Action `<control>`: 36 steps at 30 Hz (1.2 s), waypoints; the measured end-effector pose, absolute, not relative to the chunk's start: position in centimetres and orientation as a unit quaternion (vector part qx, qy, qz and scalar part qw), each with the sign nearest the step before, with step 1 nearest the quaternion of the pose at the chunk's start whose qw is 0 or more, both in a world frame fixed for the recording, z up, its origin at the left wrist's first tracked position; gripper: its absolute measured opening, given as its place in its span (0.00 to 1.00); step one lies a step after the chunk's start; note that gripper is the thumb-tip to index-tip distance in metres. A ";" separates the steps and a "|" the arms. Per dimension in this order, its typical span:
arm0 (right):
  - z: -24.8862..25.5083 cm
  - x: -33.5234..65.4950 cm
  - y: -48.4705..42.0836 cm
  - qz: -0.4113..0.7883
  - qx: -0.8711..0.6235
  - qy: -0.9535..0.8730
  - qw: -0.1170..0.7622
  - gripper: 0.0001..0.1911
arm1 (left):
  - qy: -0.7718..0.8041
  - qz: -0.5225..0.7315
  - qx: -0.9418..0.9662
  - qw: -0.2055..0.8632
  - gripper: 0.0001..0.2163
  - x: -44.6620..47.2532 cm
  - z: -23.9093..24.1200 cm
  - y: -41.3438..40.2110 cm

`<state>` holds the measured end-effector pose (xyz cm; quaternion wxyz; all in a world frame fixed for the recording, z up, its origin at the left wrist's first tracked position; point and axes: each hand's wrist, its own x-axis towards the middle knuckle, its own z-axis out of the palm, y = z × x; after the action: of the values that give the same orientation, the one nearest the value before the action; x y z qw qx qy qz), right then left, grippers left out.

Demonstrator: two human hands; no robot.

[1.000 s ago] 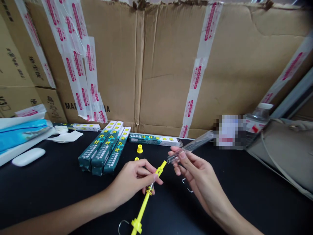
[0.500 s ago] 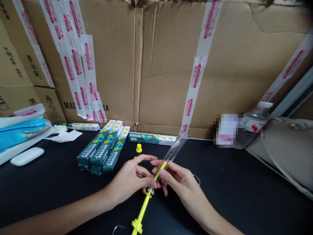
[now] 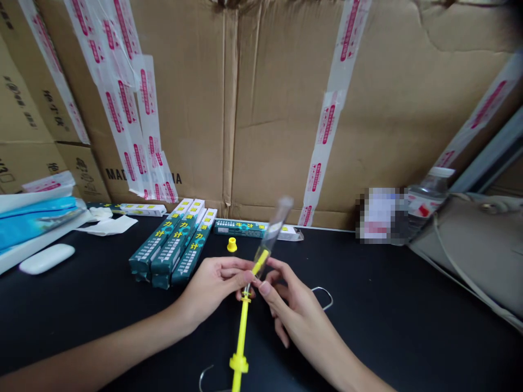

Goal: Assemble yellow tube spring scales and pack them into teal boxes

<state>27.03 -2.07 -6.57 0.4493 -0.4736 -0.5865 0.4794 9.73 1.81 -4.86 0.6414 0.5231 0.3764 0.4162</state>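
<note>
Between my hands is a tubular spring scale, its yellow rod [image 3: 242, 329] pointing down toward me, with a yellow collar low on it. A clear plastic tube [image 3: 273, 231] surrounds the rod's upper yellow end and tilts up to the right. My left hand [image 3: 218, 283] is closed, pinching the scale near the tube's lower end. The fingers of my right hand [image 3: 292, 296] are curled at the tube's lower right side, index finger against it; their exact grip is partly hidden. A small yellow cap [image 3: 232, 244] stands on the black table beyond my hands.
Several green-and-white boxes [image 3: 175, 245] are stacked at left centre, and another box [image 3: 241, 228] lies along the cardboard wall [image 3: 273, 109]. Metal hooks lie by my right hand [image 3: 324, 298] and at the front edge. A bottle [image 3: 429, 204] and grey bag [image 3: 474, 256] stand right.
The clear tube has swung more upright and the rod's lower part has shifted slightly right. My right thumb has come off the tube's face. Both hands remain at the scale.
</note>
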 end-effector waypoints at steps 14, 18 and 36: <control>-4.8 25.9 -4.9 0.317 -0.523 -0.756 0.233 0.05 | 0.390 0.542 0.436 0.603 0.22 9.5 -4.5 1.8; -4.9 26.0 -4.6 0.321 -0.514 -0.751 0.260 0.04 | 0.394 0.543 0.433 0.602 0.20 9.5 -4.3 1.8; -6.6 26.2 -3.3 0.550 -0.509 -0.514 0.417 0.12 | 0.381 0.523 0.451 0.614 0.16 9.3 -4.5 1.8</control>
<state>26.23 -3.31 -6.59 0.4173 -0.5092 -0.5139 0.5499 9.26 1.77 -4.45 0.6141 0.4512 0.3814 0.5233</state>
